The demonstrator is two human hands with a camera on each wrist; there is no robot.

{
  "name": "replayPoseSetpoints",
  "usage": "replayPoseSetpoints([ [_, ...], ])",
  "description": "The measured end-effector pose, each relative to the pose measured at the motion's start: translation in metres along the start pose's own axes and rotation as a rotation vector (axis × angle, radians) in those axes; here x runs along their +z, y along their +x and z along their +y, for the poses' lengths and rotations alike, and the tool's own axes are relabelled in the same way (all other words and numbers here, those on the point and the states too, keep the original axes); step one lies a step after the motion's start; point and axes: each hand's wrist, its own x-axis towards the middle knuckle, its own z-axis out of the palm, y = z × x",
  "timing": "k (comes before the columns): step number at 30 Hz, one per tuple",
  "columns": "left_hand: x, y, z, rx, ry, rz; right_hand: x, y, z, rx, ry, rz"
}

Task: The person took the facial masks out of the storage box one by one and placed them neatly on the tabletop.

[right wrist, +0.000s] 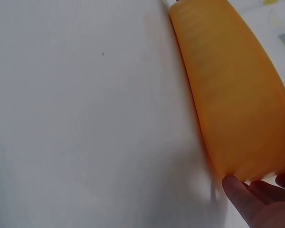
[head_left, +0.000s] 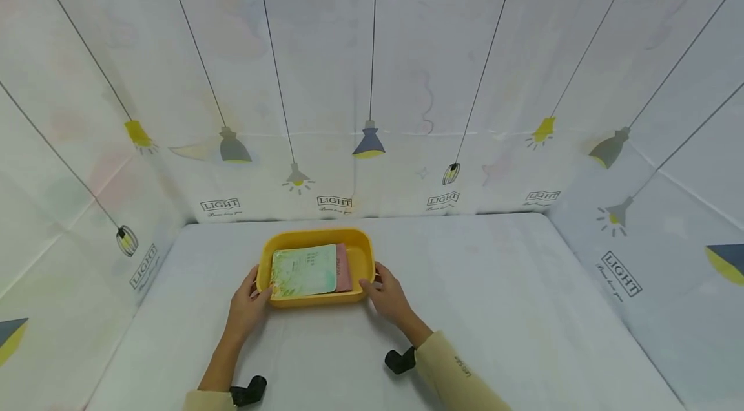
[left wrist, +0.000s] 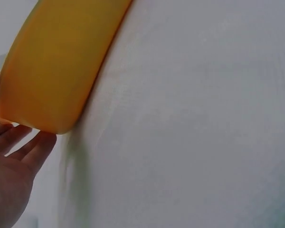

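Observation:
A yellow plastic tray [head_left: 314,300] sits on the white table, left of centre in the head view. Inside it lie a light green booklet [head_left: 303,271] with a floral print and, partly beneath that, a pink booklet [head_left: 344,269]. My left hand [head_left: 247,309] grips the tray's left end, thumb at the rim and fingers against the outer wall. At the opposite end my right hand [head_left: 388,298] holds the tray in a similar way. Both wrist views show fingertips touching the tray's outer wall [left wrist: 61,61], near its bottom edge [right wrist: 213,156].
The white-covered table [head_left: 494,307] extends to both sides and in front of the tray. Behind it hangs a pale cloth wall [head_left: 401,178] printed with lamps, with similar cloth at left and right. A black wrist mount [head_left: 400,360] shows at each forearm.

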Motion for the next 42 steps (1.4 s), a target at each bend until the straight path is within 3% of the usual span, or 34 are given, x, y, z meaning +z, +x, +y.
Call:
replayPoseSetpoints([
  [8,-0.016,-0.003,-0.002,-0.048,0.008,0.000,0.014,-0.003,-0.011,-0.037,0.036,-0.025],
  [15,-0.021,-0.004,-0.003,-0.069,-0.018,-0.020,0.019,-0.005,-0.014,-0.048,0.034,-0.023],
  [23,-0.021,-0.004,-0.004,-0.070,-0.026,-0.036,0.013,-0.004,-0.009,-0.039,0.004,-0.030],
  [32,-0.024,-0.007,-0.003,-0.037,-0.081,-0.006,0.007,-0.002,-0.007,-0.052,-0.019,-0.054],
  [42,-0.027,-0.010,-0.006,-0.064,-0.092,0.002,-0.010,-0.003,-0.007,-0.071,-0.070,-0.059],
])
